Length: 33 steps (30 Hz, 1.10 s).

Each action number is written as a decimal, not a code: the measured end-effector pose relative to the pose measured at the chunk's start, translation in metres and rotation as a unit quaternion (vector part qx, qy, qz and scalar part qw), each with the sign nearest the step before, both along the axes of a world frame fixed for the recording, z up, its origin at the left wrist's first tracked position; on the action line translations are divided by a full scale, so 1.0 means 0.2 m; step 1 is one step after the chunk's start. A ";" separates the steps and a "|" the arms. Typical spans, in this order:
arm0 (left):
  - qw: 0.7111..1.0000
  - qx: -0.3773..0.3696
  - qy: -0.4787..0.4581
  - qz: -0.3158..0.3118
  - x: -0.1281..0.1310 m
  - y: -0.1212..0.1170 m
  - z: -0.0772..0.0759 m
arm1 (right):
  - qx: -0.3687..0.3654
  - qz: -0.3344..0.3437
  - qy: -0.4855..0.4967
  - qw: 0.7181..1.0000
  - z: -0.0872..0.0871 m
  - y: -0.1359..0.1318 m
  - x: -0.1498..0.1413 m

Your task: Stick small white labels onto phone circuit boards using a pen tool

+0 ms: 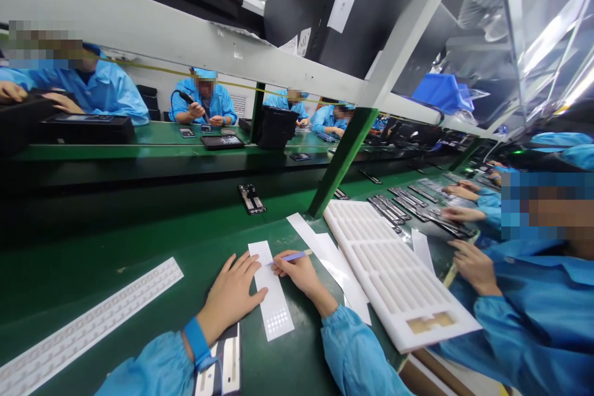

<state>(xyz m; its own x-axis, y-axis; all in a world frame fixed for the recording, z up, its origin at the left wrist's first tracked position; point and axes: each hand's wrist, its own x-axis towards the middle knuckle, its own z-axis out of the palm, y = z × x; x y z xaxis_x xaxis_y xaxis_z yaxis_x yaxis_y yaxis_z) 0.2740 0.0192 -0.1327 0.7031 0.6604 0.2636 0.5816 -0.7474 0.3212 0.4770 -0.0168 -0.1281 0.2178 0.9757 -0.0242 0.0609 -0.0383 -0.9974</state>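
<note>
A narrow white sheet (273, 306) with small dotted parts lies on the green bench in front of me. My left hand (229, 297) rests flat on the bench, fingers spread, its fingertips pressing the sheet's left edge. My right hand (297, 272) is closed around blue tweezers (290, 257), whose tip touches the sheet near its top. A blue wrist strap (197, 340) circles my left wrist, above a phone-like device (225, 365) lying under my forearm.
A white foam tray (394, 278) sits to the right, with white paper strips (334, 260) beside it. A long white strip (88, 322) lies at left. A small dark part (252, 198) rests farther back. A co-worker's hand (473, 266) is at right; other workers sit opposite.
</note>
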 end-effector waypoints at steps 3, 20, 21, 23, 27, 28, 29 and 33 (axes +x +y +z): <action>1.000 0.002 -0.004 -0.001 0.01 0.00 0.01 | 0.000 0.000 0.013 1.000 0.01 0.00 0.00; 0.997 0.008 -0.035 0.066 -0.62 -0.14 -0.01 | -0.014 0.046 0.103 0.993 0.05 -0.09 -0.47; 0.998 0.008 -0.033 0.058 -0.61 -0.14 -0.01 | -0.019 0.052 0.102 0.993 0.04 -0.09 -0.50; 0.998 0.007 -0.030 0.049 -0.59 -0.14 -0.01 | -0.030 0.055 0.099 0.993 0.02 -0.10 -0.51; 0.999 -0.002 -0.028 0.035 -0.59 -0.14 -0.01 | -0.038 0.057 0.101 0.993 0.00 -0.11 -0.50; 0.999 -0.004 -0.028 0.031 -0.59 -0.14 -0.01 | -0.037 0.059 0.102 0.992 0.00 -0.11 -0.50; 0.999 -0.006 -0.028 0.030 -0.59 -0.14 -0.02 | -0.036 0.061 0.102 0.992 0.00 -0.11 -0.51; 0.999 -0.008 -0.025 0.037 -0.60 -0.15 -0.01 | -0.041 0.070 0.101 0.992 0.00 -0.11 -0.54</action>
